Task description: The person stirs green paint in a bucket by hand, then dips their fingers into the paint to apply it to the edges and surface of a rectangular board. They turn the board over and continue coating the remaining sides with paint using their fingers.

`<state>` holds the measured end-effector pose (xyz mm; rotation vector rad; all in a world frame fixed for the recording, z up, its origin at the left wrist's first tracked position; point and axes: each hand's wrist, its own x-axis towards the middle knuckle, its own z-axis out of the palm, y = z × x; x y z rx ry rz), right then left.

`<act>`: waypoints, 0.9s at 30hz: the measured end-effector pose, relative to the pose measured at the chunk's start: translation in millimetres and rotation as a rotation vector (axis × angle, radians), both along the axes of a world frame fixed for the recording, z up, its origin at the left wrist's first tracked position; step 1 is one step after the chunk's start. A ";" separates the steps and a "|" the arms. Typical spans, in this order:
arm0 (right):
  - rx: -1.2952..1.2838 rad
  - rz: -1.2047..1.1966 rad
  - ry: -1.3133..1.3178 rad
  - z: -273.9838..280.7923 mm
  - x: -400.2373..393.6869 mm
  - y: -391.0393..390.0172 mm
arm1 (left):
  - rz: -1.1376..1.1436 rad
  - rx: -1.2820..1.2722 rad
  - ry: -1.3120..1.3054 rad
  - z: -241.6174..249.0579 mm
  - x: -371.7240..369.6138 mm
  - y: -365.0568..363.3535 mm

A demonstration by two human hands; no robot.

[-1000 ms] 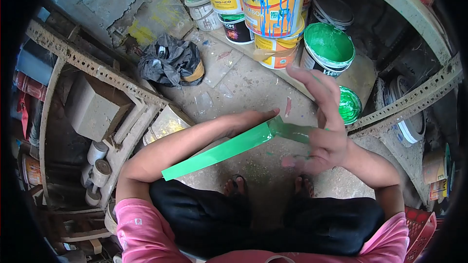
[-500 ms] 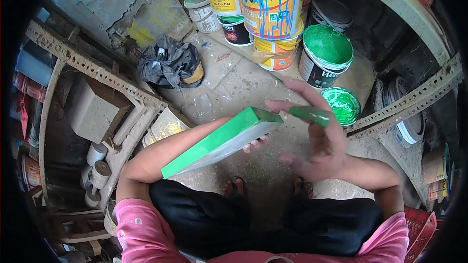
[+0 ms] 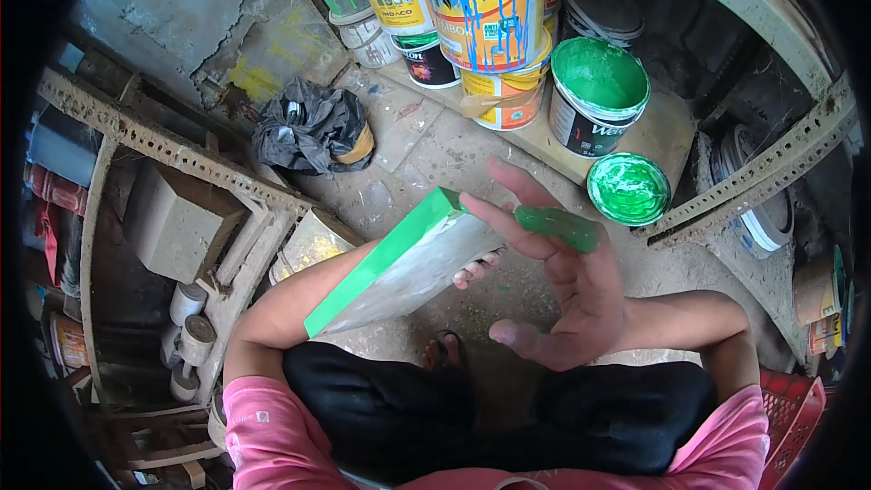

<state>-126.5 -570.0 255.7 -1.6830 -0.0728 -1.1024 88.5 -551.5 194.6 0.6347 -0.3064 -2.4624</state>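
A flat board [image 3: 413, 259] with a bright green edge and a greyish-white face is tilted above my lap. My left hand [image 3: 478, 269] holds it from behind; only some fingertips show past its lower right side, and the rest is hidden. My right hand [image 3: 567, 281] has its fingers apart and is close to the board's upper right corner, one fingertip at the green edge. Thick green paint coats one finger of that hand. Beyond it stand an open bucket of green paint [image 3: 599, 82] and a round lid [image 3: 628, 189] smeared with green.
Stacked paint buckets [image 3: 485, 23] stand at the top centre. A black plastic bag [image 3: 308, 127] lies on the floor [image 3: 408, 141] to their left. Metal shelf frames [image 3: 172, 132] curve along both sides. A red crate [image 3: 789, 417] sits at the lower right.
The board has tilted, showing more of its pale face. My right hand has moved left, bringing its fingers to the board's upper corner. The camera view has shifted slightly.
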 end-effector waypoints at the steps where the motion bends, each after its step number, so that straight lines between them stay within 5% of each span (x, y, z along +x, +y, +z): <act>1: -0.028 -0.003 -0.024 2.5 0.6 -2.5 | 0.050 0.013 -0.091 1.2 -2.4 1.0; 8: 0.010 -0.113 -0.209 13.5 -3.6 -15.8 | -0.113 0.156 0.099 -30.5 -1.4 -28.3; 10: 0.077 -0.156 -0.241 11.3 -4.7 -14.6 | -0.207 -0.134 -0.473 -6.4 -11.8 -34.8; 13: 0.129 -0.119 -0.247 13.5 -5.2 -5.5 | -0.100 -0.154 -0.756 10.7 -30.4 -32.6; 19: 0.070 0.020 -0.267 6.7 -1.8 0.8 | -0.165 -0.478 -0.960 6.5 -32.7 -48.2; 27: -0.031 0.068 -0.220 4.5 5.5 8.5 | -0.193 -0.407 -0.897 -0.2 -34.3 -57.2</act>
